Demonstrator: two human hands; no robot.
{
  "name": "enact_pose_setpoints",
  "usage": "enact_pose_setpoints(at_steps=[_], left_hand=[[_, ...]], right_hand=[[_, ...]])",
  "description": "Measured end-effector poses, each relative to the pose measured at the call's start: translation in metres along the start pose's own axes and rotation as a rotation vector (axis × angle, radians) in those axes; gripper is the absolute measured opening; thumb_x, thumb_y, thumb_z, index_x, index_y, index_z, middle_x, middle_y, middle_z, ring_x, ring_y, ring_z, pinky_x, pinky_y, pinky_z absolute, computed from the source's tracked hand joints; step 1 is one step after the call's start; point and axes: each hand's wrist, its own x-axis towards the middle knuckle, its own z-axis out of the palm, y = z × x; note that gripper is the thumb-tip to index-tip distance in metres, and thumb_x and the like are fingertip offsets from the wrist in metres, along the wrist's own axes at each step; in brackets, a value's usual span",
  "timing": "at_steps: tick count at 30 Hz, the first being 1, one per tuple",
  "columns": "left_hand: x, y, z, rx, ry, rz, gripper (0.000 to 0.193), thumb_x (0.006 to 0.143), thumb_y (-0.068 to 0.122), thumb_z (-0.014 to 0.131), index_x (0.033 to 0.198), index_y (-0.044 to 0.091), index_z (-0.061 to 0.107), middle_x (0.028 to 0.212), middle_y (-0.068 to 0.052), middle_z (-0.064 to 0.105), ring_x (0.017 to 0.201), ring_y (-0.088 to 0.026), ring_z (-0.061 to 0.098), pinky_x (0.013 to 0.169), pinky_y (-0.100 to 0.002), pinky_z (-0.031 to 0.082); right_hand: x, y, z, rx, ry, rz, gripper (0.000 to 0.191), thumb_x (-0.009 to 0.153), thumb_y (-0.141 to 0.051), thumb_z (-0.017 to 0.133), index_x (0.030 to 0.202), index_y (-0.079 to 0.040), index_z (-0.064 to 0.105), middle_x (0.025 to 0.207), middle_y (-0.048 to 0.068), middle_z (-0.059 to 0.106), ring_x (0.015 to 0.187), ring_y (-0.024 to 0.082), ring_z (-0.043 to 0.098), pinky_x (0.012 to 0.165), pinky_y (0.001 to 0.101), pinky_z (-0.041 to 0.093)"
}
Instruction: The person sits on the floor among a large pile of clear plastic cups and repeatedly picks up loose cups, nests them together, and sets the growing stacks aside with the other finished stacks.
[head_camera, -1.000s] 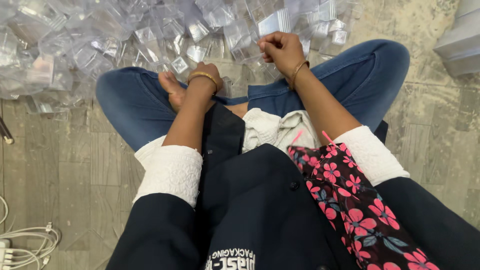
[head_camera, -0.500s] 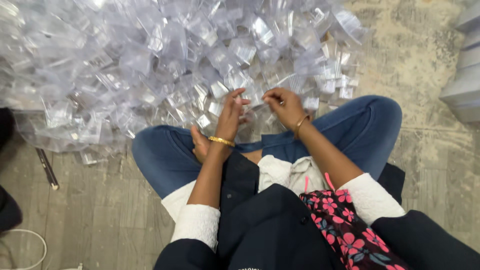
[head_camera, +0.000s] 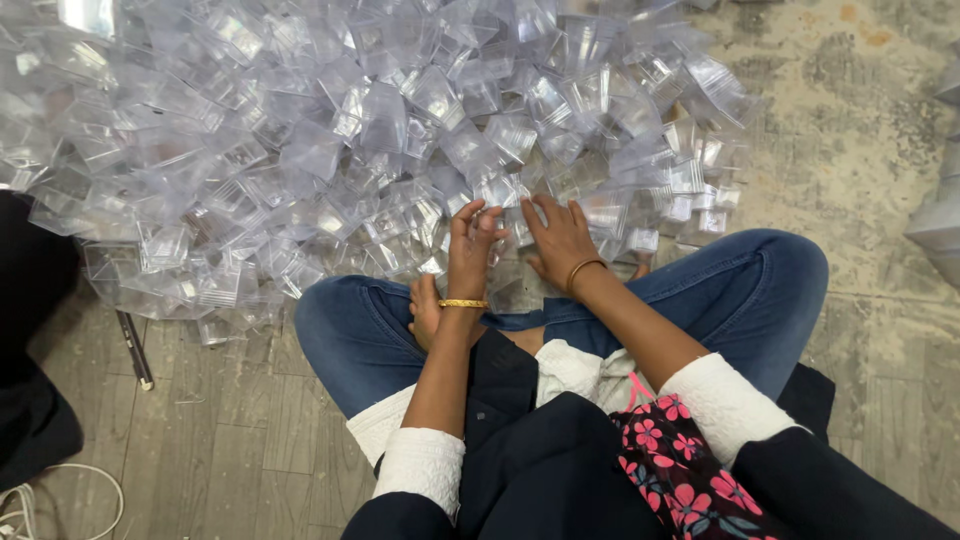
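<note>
Hands first: we see two, both reaching forward from white cuffs and dark sleeves to the near edge of a large heap of small clear plastic boxes (head_camera: 380, 130) spread on the grey floor (head_camera: 200, 420). The left hand (head_camera: 473, 245) stands on edge, wrist bent upward, its fingers (head_camera: 476, 222) curled narrowly together against the nearest boxes; we cannot tell whether they actually pinch one. The right hand (head_camera: 558, 240) lies palm down, fingers spread fairly wide and pressed flat onto the boxes at the heap's edge, just beside the left hand. Each wrist carries one gold bangle (head_camera: 463, 303), two in all. The boxes are far too many and too overlapped for us to count. Below the hands we see crossed legs in blue jeans (head_camera: 760, 290), one bare foot (head_camera: 425, 310) showing between the knees.
</note>
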Motion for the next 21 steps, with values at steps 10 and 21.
enact_pose_setpoints(at_steps=[10,21], left_hand=[[0.006,-0.014,-0.003,-0.187,-0.12,-0.023,0.051,0.107,0.033,0.068,0.144,0.0,0.055,0.12,-0.018,0.067,0.114,-0.023,0.068,0.1,-0.037,0.056],[0.002,0.024,0.016,-0.091,-0.094,-0.407,0.059,0.092,0.033,0.07,0.142,0.013,0.045,0.119,-0.019,0.067,0.1,-0.035,0.072,0.078,-0.04,0.063]], right_hand=[[-0.002,0.031,-0.007,0.134,-0.045,0.044,0.07,0.065,-0.021,0.088,0.127,-0.009,0.06,0.123,0.013,0.059,0.124,0.035,0.051,0.108,0.0494,0.037],[-0.031,0.079,-0.049,0.91,-0.056,0.198,0.074,0.075,-0.019,0.088,0.14,-0.012,0.053,0.14,0.007,0.059,0.129,0.021,0.057,0.106,0.0399,0.05]])
